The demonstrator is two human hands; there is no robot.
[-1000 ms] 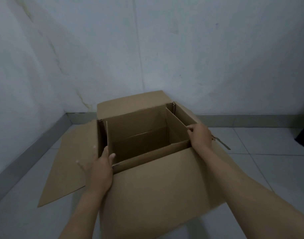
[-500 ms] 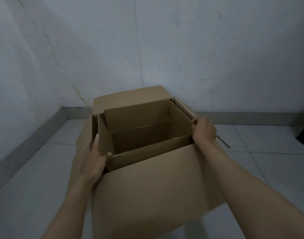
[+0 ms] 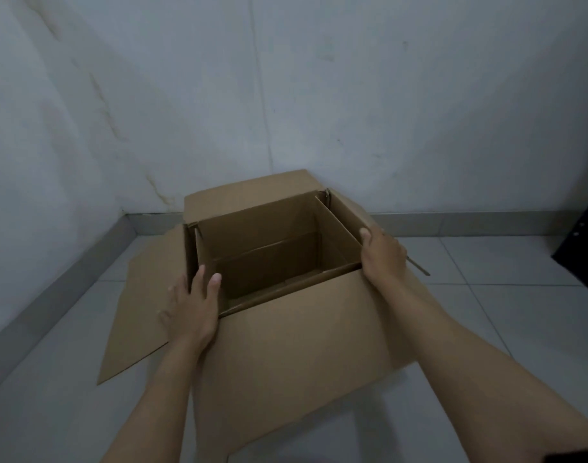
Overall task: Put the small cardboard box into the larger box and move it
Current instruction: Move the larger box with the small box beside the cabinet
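Left hand fingers splayed on larger box corner, right hand fingers gripping its rim

Dark object at right: cut by frame edge, unidentifiable. Left hand fingers blurred. Larger box base hidden behind front flap.

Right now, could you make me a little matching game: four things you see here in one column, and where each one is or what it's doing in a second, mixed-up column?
Things:
1. left hand
2. right hand
3. small box
4. left flap

Places or states:
A. sits open inside the large box
B. lies spread out on the floor
C. on the box's near left corner
D. on the box's right rim

Pairs: 1-C, 2-D, 3-A, 4-B
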